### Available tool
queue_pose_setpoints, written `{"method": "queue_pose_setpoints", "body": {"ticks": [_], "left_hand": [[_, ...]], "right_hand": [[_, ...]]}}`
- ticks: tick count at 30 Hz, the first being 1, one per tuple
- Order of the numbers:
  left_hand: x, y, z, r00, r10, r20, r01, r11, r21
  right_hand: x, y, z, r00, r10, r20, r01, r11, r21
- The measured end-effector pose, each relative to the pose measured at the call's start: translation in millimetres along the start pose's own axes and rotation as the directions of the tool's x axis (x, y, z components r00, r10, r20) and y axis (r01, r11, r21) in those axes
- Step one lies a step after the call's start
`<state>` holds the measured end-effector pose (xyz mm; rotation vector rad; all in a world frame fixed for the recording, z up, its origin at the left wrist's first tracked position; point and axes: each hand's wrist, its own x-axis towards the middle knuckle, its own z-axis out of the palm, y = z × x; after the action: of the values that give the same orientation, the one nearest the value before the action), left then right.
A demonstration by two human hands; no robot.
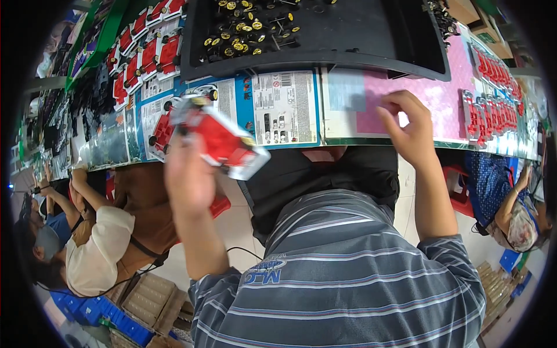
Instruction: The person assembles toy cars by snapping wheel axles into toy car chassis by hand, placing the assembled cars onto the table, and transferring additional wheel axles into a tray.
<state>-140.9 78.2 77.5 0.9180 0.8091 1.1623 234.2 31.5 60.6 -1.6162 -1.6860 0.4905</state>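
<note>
My left hand (192, 177), smeared by motion, is closed round a toy car (223, 139) with a red underside and white edges. It is tilted above the table's near edge, and yellow-hubbed wheels show at its ends. Just beyond it, partly hidden, another red and white toy car (161, 132) lies on the table. To the right, my right hand (411, 124) is raised over the pink part of the tabletop. Thumb and forefinger curl toward each other with a bright gap inside the curl; anything at their tips is too small to make out.
A black tray (371, 58) holds loose black wheels with yellow hubs (246, 29). Rows of red and white toy cars (149, 55) lie at the left, more (490, 119) at the right. Printed sheets (287, 107) cover the table. People sit at both sides (101, 249).
</note>
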Motion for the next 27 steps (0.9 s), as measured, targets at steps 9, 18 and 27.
{"method": "queue_pose_setpoints", "body": {"ticks": [9, 18, 27], "left_hand": [[38, 109, -193, 0.822, 0.263, -0.505, 0.21, 0.685, 0.698], [74, 89, -261, 0.8, 0.093, -0.593, 0.436, 0.591, 0.679], [24, 52, -33, 0.707, 0.703, -0.073, -0.002, 0.105, 0.994]], "right_hand": [[-48, 73, -128, 0.943, 0.065, -0.325, -0.265, 0.738, -0.621], [-83, 106, -160, 0.929, 0.217, -0.3, -0.37, 0.582, -0.724], [-78, 92, -154, 0.781, 0.303, -0.545, -0.512, 0.811, -0.283]]}}
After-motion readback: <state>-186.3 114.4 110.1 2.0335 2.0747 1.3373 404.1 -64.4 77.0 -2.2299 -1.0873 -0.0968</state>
